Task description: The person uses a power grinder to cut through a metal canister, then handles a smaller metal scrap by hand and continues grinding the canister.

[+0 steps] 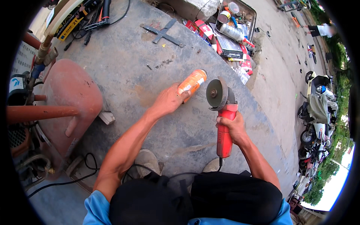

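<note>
Black-trousered knees (236, 195) at six o'clock, my left hand (167, 100) clasps the orange can (193, 82), my right hand (236, 128) the angle grinder (225, 140), fingers (225, 121) curled; accidental start-up could gash the can.

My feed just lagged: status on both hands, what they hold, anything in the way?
Left hand closed around orange can. Right hand gripping red angle grinder, its disc near the can, apart. Black cord by the shoes, possible snag.

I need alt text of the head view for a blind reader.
A person's left hand grips an orange can, while the right hand holds a red grinder, its disc near the can. A reddish tank stands at left, parked motorbikes at right.
</note>
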A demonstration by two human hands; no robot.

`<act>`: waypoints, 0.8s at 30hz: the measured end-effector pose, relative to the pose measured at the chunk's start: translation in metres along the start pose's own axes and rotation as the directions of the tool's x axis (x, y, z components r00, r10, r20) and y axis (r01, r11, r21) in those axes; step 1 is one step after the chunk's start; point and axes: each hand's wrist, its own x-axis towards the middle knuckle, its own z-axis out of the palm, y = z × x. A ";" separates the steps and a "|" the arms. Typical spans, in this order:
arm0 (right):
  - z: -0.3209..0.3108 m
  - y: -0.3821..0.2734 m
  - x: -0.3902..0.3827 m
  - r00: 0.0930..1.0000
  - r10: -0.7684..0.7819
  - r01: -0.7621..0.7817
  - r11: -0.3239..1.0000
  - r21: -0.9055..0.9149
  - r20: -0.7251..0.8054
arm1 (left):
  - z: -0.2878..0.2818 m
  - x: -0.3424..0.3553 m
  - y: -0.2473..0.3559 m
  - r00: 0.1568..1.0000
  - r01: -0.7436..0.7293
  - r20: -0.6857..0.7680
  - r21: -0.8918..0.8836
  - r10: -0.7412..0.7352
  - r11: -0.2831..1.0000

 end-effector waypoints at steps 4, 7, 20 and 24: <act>-0.005 -0.007 -0.003 1.000 0.019 -0.020 0.984 0.176 0.004 | -0.005 0.009 -0.006 0.913 0.397 0.357 -0.665 -0.198 0.632; -0.010 -0.004 -0.001 1.000 -0.002 0.006 0.990 0.140 -0.032 | -0.001 0.004 0.000 0.918 0.394 0.365 -0.800 -0.155 0.452; -0.021 0.001 0.005 0.997 -0.072 0.066 0.991 -0.119 -0.042 | 0.014 -0.002 -0.012 0.847 -0.355 -0.153 0.549 0.508 0.757; -0.006 -0.015 0.002 0.996 -0.083 0.071 0.946 -0.317 -0.025 | 0.021 -0.003 -0.012 0.863 -0.335 -0.146 0.550 0.483 0.765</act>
